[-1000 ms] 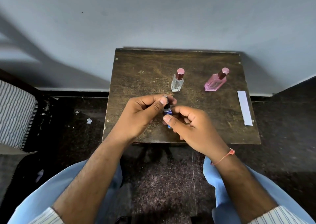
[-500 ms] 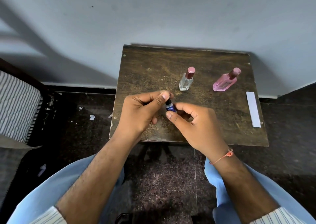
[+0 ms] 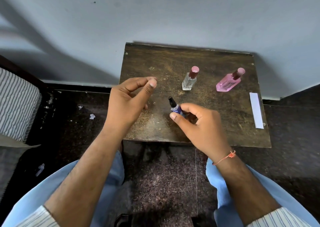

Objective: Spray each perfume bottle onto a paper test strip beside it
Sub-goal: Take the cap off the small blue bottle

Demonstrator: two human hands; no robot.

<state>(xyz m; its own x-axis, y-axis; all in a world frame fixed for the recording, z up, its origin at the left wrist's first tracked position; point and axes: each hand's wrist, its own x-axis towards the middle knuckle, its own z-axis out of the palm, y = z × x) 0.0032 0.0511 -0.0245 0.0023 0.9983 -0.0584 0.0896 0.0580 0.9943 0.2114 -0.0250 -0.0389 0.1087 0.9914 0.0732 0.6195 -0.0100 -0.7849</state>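
My left hand (image 3: 129, 99) hovers over the near-left part of the small wooden table (image 3: 216, 60), thumb and forefinger pressed tip to tip, the other fingers loosely curled; whether something tiny sits in that pinch I cannot tell. Just right of it, my right hand (image 3: 201, 122) pinches the small blue bottle (image 3: 175, 109) between thumb and curled fingers, its bare black sprayer tilted up and leftward toward my left hand. Beyond my right hand stands the clear bottle (image 3: 189, 81) with a dark red cap. Further right, the pink bottle (image 3: 227, 83) stands near the table's far right. The white paper strip (image 3: 256, 112) lies flat by the right edge, well apart from both hands.
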